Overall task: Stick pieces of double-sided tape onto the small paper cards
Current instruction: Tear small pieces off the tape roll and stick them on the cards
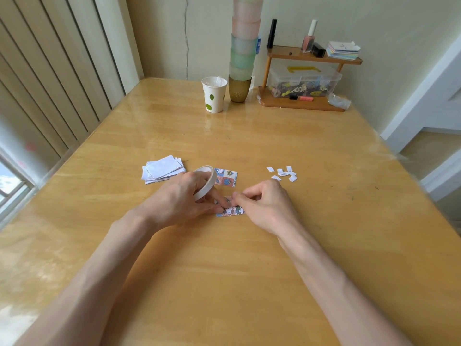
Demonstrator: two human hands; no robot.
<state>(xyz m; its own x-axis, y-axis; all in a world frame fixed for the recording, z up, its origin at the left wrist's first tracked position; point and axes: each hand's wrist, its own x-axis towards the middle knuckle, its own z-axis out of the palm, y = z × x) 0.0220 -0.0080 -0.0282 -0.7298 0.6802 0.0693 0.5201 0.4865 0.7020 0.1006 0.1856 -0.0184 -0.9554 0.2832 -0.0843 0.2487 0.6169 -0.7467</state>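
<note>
My left hand (182, 198) grips a white roll of double-sided tape (205, 182), held on edge just above the table. Its fingertips also touch a small patterned paper card (230, 210) lying flat under both hands. My right hand (264, 203) has its fingers curled and pinches at the top edge of that card, where the tape end seems to be; the tape piece itself is hidden by the fingers. A second patterned card (226, 177) lies just behind the roll. A stack of white-backed cards (162, 169) sits to the left.
Several small white paper scraps (283, 173) lie to the right of the cards. At the table's far edge stand a paper cup (214, 94), a tall stack of coloured cups (243, 53) and a wooden shelf (303, 102) with a plastic box.
</note>
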